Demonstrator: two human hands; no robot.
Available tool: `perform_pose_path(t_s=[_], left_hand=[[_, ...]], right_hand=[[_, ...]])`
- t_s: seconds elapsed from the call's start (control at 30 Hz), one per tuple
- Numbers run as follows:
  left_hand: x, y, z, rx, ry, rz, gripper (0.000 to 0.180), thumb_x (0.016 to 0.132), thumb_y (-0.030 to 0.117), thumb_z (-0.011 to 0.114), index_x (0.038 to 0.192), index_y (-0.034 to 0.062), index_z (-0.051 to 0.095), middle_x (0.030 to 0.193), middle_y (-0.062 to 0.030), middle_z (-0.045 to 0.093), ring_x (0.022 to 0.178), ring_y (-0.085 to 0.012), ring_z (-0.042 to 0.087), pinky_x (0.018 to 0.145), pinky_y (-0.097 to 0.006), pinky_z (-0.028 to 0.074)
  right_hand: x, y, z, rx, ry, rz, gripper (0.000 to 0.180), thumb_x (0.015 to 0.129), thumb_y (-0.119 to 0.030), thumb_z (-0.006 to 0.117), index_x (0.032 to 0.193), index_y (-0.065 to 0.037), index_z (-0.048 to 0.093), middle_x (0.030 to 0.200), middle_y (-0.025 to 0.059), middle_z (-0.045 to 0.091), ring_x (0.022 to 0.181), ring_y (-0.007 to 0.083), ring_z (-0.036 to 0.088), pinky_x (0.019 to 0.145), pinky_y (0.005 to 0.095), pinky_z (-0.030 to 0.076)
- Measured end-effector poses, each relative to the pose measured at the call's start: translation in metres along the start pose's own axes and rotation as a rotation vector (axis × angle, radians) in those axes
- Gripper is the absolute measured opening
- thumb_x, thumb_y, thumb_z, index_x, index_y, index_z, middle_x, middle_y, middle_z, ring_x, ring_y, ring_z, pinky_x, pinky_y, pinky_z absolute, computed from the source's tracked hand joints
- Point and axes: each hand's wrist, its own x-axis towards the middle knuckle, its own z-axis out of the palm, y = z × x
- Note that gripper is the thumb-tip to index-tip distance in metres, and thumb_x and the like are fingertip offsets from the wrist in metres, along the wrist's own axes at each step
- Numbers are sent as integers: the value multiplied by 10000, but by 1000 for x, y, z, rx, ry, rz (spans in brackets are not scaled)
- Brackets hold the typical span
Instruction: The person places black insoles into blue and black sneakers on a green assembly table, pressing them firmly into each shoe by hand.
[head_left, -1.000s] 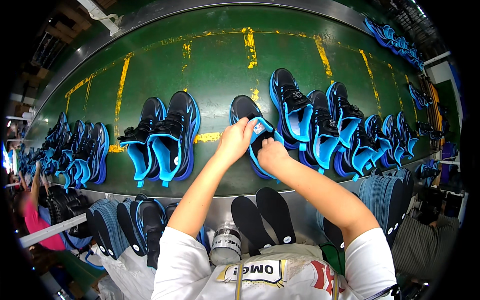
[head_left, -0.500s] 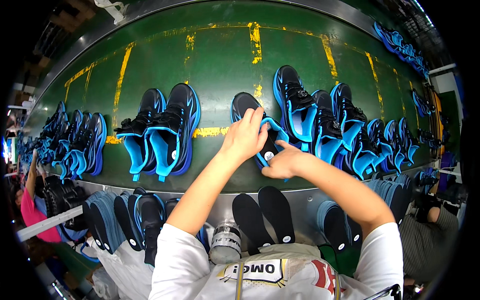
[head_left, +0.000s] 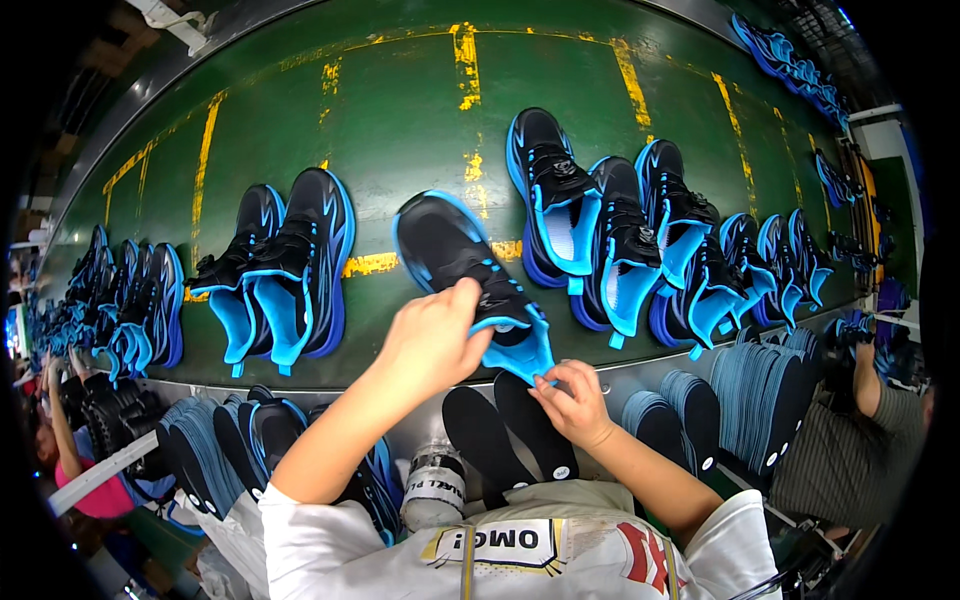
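Black shoe (head_left: 440, 240) hides partly behind the gripping left hand (head_left: 430, 338), the right hand (head_left: 576, 402) pinching its heel (head_left: 534, 357).

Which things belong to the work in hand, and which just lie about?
Work in hand:
- black-and-blue lace-up sneaker, between left hand and right hand
- likely, flat black insoles

Apparently lying about:
- whitish banded cylinder
- crumpled white sheeting

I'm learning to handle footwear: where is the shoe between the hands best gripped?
Probably pinch the blue heel collar from the near side: the shoe points toe-away, with its opening toward the near end. The right hand pinches there.
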Motion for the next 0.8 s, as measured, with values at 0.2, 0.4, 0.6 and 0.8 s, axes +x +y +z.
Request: perform_pose_path(t_s=[0.2,0.4,0.6,0.8], left_hand=[[6,-26,-34,160,158,-278,283,736,159,600,945,-14,521,714,-186,593,659,-352,584,586,-399,470],[10,7,-34,235,241,64,289,721,124,614,958,-4,510,870,-114,558,801,-320,563,645,-367,467],[42,15,-4,357,56,433,198,629,83,584,813,17,556,736,-81,509,680,-241,536,598,-333,436],[89,40,15,461,-96,365,544,666,384,664,1077,54,526,1105,-124,502,911,-267,528,709,-358,443]], right_hand=[[23,-10,-38,-148,191,271,488,709,-118,627,1172,-58,483,1155,135,460,1081,326,424,905,447,319],[70,-10,-47,150,-19,-117,338,673,-146,650,976,-24,559,974,102,557,967,280,512,882,392,380],[118,-17,4,-42,-129,-152,232,682,-217,601,833,-44,570,904,100,544,908,256,505,850,389,370],[60,2,-66,-292,231,330,583,584,-329,709,1047,-50,490,1143,182,431,1136,358,367,951,532,222]])
